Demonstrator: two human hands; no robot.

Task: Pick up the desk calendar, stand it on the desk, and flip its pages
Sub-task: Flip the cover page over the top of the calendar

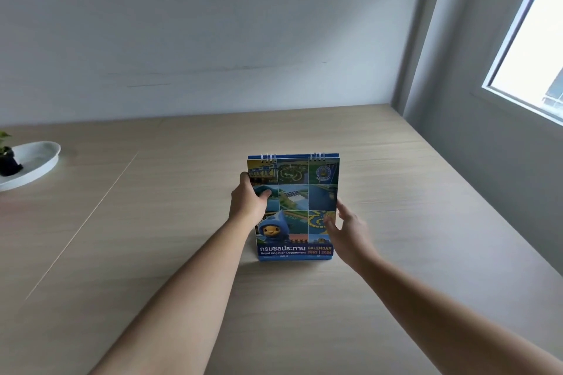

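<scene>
The desk calendar stands upright on the light wooden desk, its blue cover with a grid of photos and a cartoon mascot facing me, wire spirals at the top. My left hand grips its left edge, thumb on the cover and fingers behind. My right hand is at the lower right edge with fingers spread, fingertips touching or almost touching the cover.
A white oval dish holding a small dark pot with a green plant sits at the desk's far left. A white wall runs behind the desk. A window is at the right.
</scene>
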